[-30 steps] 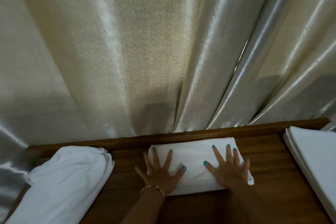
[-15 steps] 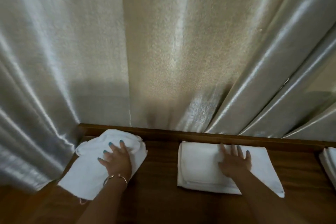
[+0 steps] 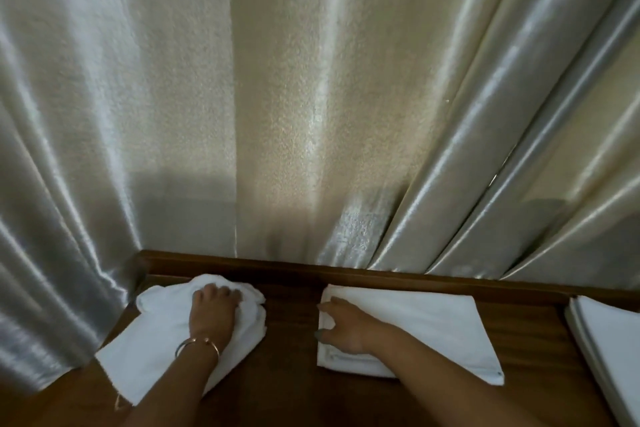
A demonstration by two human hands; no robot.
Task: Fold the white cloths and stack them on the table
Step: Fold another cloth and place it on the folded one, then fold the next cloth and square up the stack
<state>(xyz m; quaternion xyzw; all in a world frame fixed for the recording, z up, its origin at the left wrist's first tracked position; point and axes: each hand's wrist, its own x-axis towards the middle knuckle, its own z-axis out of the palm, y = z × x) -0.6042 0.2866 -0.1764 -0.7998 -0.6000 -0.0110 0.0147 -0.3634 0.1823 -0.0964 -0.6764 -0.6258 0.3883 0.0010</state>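
A rumpled white cloth (image 3: pixel 156 350) lies at the left end of the dark wooden table (image 3: pixel 294 350). My left hand (image 3: pixel 213 315), a bangle on its wrist, grips the bunched far part of that cloth with curled fingers. To the right lies a folded white cloth (image 3: pixel 433 329), flat and rectangular. My right hand (image 3: pixel 341 326) is at that cloth's left edge, with fingers and thumb curled around the edge. A stack of folded white cloths (image 3: pixel 609 343) sits at the table's right end, partly cut off by the frame.
A pale shiny curtain (image 3: pixel 294 114) hangs in folds right behind the table's raised back rim (image 3: pixel 398 274) and drapes past the table's left corner. Bare wood shows between the two cloths and along the near side.
Both hands left the top of the folded cloth. My left hand went to the rumpled cloth and closed on it. My right hand slid to the folded cloth's left edge and curled around it.
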